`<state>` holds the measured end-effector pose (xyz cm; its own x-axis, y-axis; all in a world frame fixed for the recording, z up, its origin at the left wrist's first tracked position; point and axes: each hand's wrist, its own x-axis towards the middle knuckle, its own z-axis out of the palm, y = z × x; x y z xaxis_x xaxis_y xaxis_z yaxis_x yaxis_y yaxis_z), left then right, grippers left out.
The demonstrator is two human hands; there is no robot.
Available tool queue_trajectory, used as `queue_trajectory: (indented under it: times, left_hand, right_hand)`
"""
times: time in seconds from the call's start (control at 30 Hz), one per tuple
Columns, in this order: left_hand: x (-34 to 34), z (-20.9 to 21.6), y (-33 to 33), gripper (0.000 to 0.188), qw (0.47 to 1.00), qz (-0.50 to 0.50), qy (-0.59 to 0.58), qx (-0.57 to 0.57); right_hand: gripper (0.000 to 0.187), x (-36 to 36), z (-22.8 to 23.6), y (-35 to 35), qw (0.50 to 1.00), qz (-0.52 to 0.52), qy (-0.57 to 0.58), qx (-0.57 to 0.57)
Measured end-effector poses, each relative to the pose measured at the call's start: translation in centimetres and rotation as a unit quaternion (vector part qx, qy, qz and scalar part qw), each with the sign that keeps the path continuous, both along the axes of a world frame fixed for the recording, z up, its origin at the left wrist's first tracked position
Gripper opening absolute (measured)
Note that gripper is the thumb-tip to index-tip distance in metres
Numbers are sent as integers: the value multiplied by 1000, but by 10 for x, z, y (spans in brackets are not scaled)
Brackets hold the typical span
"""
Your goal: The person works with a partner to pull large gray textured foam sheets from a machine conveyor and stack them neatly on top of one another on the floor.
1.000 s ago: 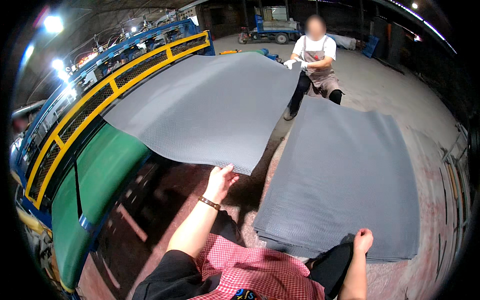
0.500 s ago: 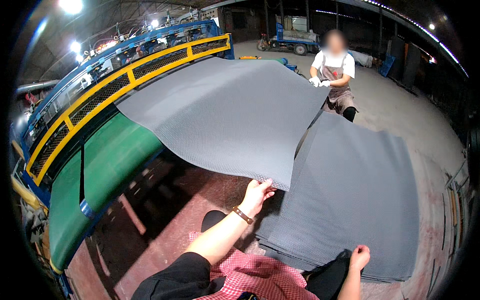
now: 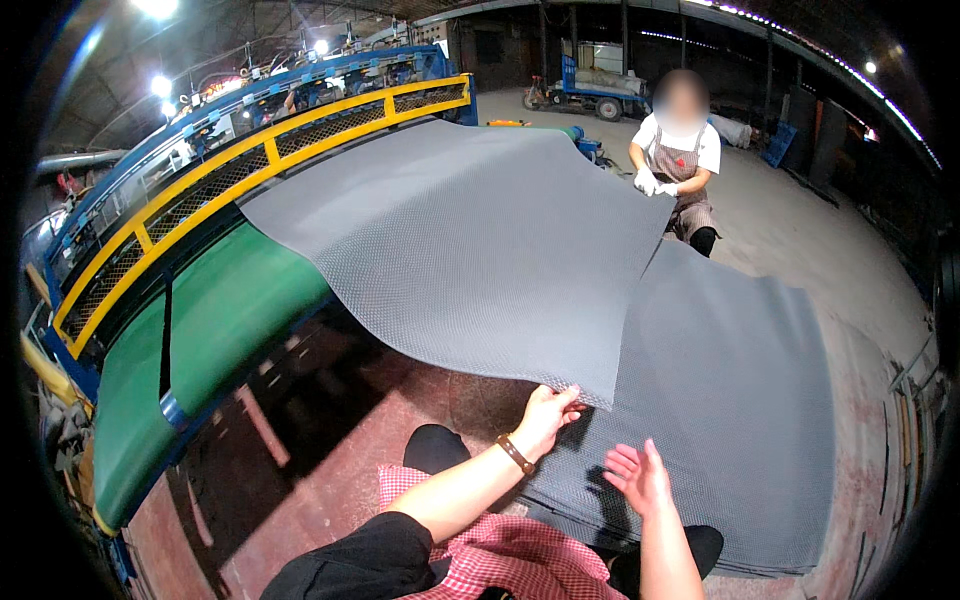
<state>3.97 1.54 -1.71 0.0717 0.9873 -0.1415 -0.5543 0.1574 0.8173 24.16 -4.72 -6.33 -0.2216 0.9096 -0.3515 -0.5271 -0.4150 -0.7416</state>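
Note:
A large grey textured sheet (image 3: 470, 240) stretches from the machine on the left toward me and sags along its near edge. My left hand (image 3: 550, 415) pinches that sheet close to its near right corner. Fingers apart and palm up, my right hand (image 3: 640, 476) hovers over a stack of similar grey sheets (image 3: 740, 400) and holds nothing. Across from me, a person (image 3: 680, 150) in white gloves and an apron grips the far corner of the same sheet.
A green conveyor belt (image 3: 215, 320) runs at the left beneath the machine's yellow guard rail (image 3: 272, 152). Reddish floor (image 3: 330, 440) shows between belt and stack. A blue cargo tricycle (image 3: 600, 90) is parked at the back.
My left hand has drawn the sheet's corner to the right, over the stack. My right hand has lifted from the stack's near edge, moved left and opened. The co-worker's end also shifted slightly right.

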Motion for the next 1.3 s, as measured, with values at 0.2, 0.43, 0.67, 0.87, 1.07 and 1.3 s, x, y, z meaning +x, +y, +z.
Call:
queue_trajectory:
  times: [0.2,0.43,0.67,0.87,1.07,1.3]
  left_hand:
    - [13,-7,-6,14,1000,2,7,25]
    - [18,-8,-9,16,989,-11,141,-39]
    - [-1,-39,-17,31,960,-202,169,94]
    - [-97,-47,-34,32,977,-140,91,-129]
    - [-232,-36,2,70,941,219,193,-169]
    - [-319,3,35,87,856,442,252,-92]
  right_hand:
    - [71,-50,46,34,978,120,173,1]
    - [38,-55,38,44,990,69,107,-60]
    - [22,-40,28,53,999,-38,-15,26]
    - [16,-13,60,46,990,-136,-21,44]
    - [19,34,77,36,978,-175,-57,100]
    - [21,70,93,24,969,-206,-63,120]
